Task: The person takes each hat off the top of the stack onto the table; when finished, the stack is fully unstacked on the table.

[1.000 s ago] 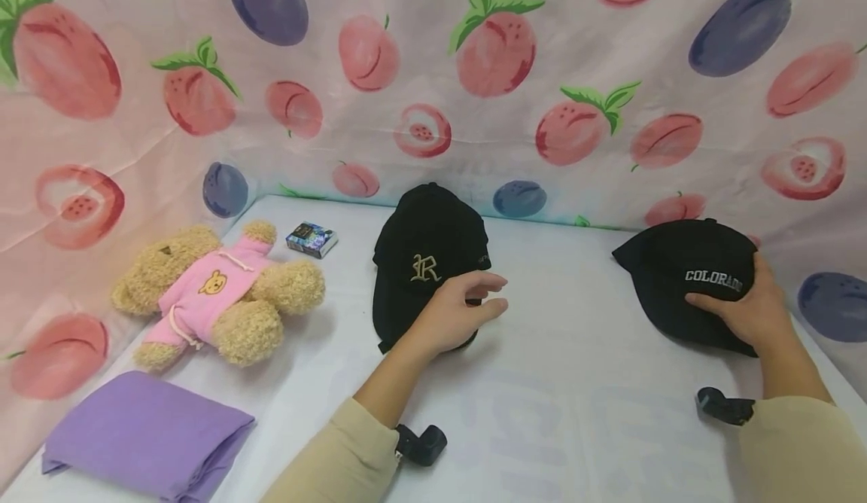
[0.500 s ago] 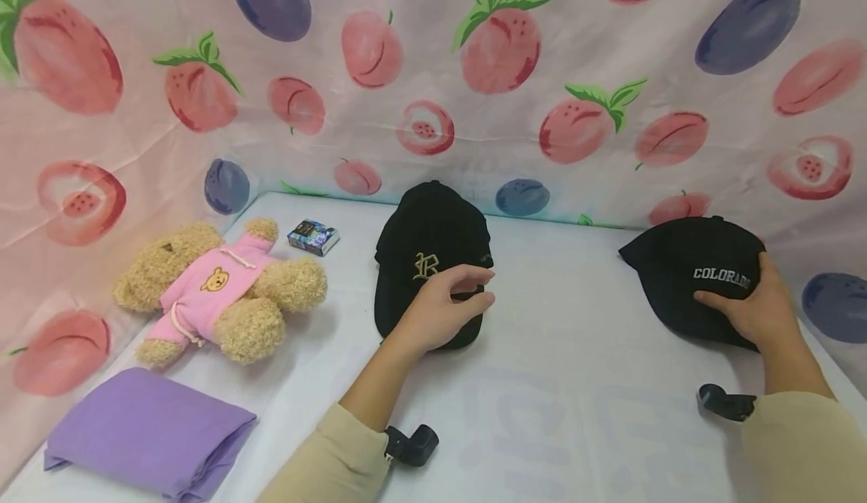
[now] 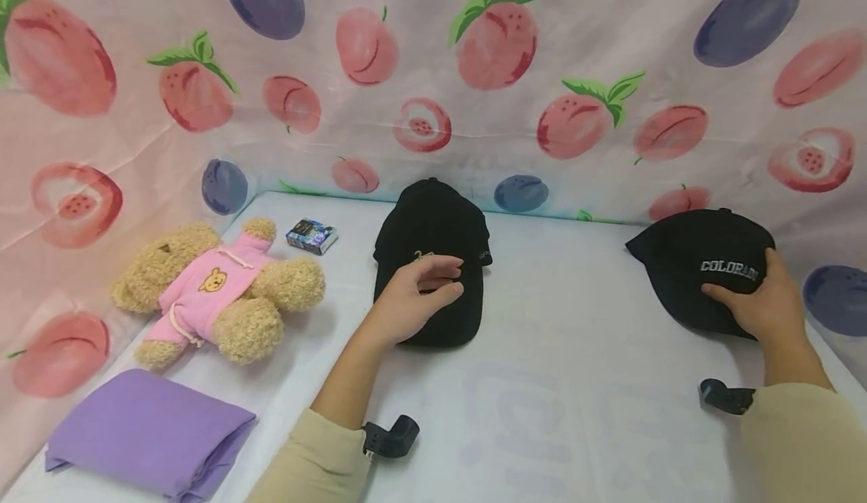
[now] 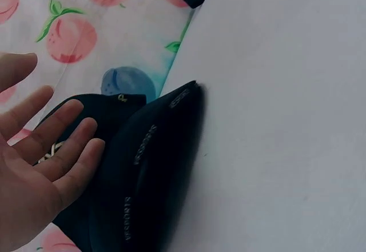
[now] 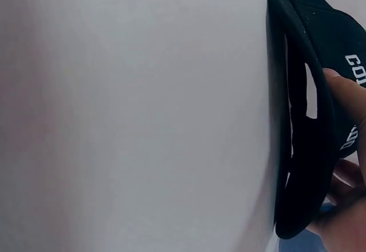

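Near the back middle of the white surface sits a black baseball cap (image 3: 436,217) with a gold letter, its brim toward me. My left hand (image 3: 413,300) is over its front and brim, covering most of the letter. In the left wrist view the fingers (image 4: 74,155) are spread and loosely bent, overlapping the cap without gripping it. On the far right, my right hand (image 3: 768,303) grips a second black cap (image 3: 684,254) lettered COLORADO. The right wrist view shows the thumb (image 5: 346,92) on this cap's brim, beside the lettering; the other fingers are partly hidden.
A teddy bear (image 3: 217,285) in a pink top lies at the left. Behind it is a small patterned box (image 3: 311,236). Folded purple cloth (image 3: 142,435) lies at the front left. A fruit-print curtain (image 3: 379,134) borders the white surface (image 3: 576,382) at the back and sides.
My left hand has moved left across the gold-lettered cap, uncovering its right side and hiding the letter. My right hand has shifted slightly right and back with the COLORADO cap.
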The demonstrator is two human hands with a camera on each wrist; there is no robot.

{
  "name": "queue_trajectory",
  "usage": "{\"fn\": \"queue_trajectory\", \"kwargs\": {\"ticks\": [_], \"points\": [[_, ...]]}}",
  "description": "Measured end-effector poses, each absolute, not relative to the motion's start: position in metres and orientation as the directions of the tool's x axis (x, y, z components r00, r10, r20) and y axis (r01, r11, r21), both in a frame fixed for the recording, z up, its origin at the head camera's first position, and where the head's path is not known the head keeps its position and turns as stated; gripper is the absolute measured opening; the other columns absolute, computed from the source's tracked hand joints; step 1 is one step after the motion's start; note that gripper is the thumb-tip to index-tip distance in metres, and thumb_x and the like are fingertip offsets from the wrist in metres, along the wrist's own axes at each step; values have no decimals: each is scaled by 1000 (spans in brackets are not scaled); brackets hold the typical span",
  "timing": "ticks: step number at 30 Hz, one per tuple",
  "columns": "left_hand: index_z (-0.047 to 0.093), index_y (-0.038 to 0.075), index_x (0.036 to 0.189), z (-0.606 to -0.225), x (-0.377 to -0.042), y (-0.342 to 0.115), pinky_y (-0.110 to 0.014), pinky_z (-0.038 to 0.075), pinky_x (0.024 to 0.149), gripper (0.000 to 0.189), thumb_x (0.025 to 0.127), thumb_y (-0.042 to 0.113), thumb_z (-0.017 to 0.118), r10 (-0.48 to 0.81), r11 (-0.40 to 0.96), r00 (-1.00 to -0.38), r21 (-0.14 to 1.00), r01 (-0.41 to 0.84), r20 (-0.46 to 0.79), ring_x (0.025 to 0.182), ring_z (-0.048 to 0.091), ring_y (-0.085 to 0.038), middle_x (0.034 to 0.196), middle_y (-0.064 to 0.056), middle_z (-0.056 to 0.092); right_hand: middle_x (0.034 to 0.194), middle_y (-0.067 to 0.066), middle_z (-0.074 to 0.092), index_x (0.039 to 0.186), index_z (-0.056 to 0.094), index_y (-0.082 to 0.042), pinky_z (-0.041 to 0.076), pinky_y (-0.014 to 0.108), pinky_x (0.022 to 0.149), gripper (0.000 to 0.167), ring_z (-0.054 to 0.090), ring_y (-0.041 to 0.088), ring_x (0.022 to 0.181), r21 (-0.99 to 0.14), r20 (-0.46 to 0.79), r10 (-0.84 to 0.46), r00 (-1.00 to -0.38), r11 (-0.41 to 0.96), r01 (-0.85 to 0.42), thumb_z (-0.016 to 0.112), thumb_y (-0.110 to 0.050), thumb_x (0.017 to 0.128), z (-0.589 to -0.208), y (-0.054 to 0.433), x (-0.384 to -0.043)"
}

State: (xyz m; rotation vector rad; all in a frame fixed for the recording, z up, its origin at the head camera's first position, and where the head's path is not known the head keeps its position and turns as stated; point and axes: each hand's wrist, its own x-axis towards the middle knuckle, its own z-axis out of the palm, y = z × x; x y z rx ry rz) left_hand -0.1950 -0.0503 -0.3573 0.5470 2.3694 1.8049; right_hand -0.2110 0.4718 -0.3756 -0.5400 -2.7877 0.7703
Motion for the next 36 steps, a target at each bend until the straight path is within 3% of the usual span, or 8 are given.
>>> {"fn": "queue_trajectory", "kwargs": {"ticks": [7,15,22,31,36], "points": [[60,5,141,-354,-198,-65,-45,52,107,43,100,17,66,347,214,-926,949,233,149,122,65,-28,137,-18,64,165,38,-1,161,-8,5,10,69,122,106,5,59,152,-503,75,447,-891,789,353,66,-39,99,-378,473,-210],[63,7,137,-353,-199,-80,-43,52,106,39,100,17,68,254,217,-954,952,217,160,118,65,-24,129,-12,69,164,39,2,161,-6,5,11,70,122,103,9,60,151,-476,73,481,-874,787,393,65,-36,99,-378,472,-212],[62,3,138,-355,-201,-90,-46,50,105,41,98,12,68,142,220,-972,951,216,188,118,65,-29,125,-16,71,164,40,3,161,-7,5,12,69,122,102,10,61,150,-467,75,487,-870,788,401,65,-32,100,-377,472,-215],[59,7,142,-360,-202,-94,-47,51,103,46,97,9,68,29,213,-988,965,152,150,123,62,-31,134,-17,64,164,40,3,161,-8,6,13,68,123,99,11,60,150,-456,69,478,-876,796,398,62,-30,101,-376,473,-215],[48,14,153,-364,-205,-96,-50,50,108,60,96,11,69,-41,217,-997,975,54,64,130,57,-34,141,-16,58,163,41,4,161,-7,6,14,69,122,98,13,62,149,-450,58,473,-879,798,401,62,-29,101,-375,473,-215]]}}
